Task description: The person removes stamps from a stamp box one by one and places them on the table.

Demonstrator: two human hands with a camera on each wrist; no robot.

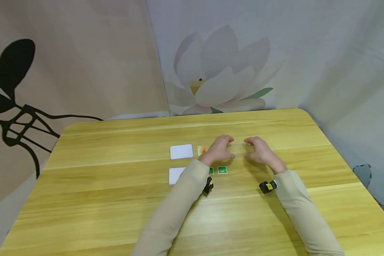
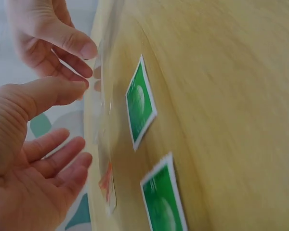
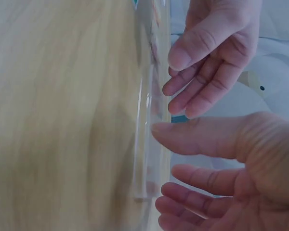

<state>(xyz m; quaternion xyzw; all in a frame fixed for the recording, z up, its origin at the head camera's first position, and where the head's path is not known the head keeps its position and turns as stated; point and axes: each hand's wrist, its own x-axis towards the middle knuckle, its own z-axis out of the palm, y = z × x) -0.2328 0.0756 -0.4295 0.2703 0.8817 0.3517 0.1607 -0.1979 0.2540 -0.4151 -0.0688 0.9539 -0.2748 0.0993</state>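
A thin clear plastic piece (image 3: 143,159) with a raised edge lies flat on the table, its edge showing as a faint line in the head view. My left hand (image 1: 218,149) is at its left side, fingers apart and loosely bent. Opposite it, my right hand (image 1: 259,151) has its thumb tip right at the plastic's edge in the right wrist view. Neither hand grips anything. Two green stamps (image 1: 222,170) with white borders lie just nearer than the left hand. An orange stamp (image 1: 201,149) sits left of that hand, partly covered by it.
Two white rounded cards (image 1: 181,152) lie one behind the other on the left; my left sleeve (image 1: 185,199) covers part of the nearer one. The wooden table (image 1: 92,170) ends at the back against a curtain (image 1: 115,64) with a flower print.
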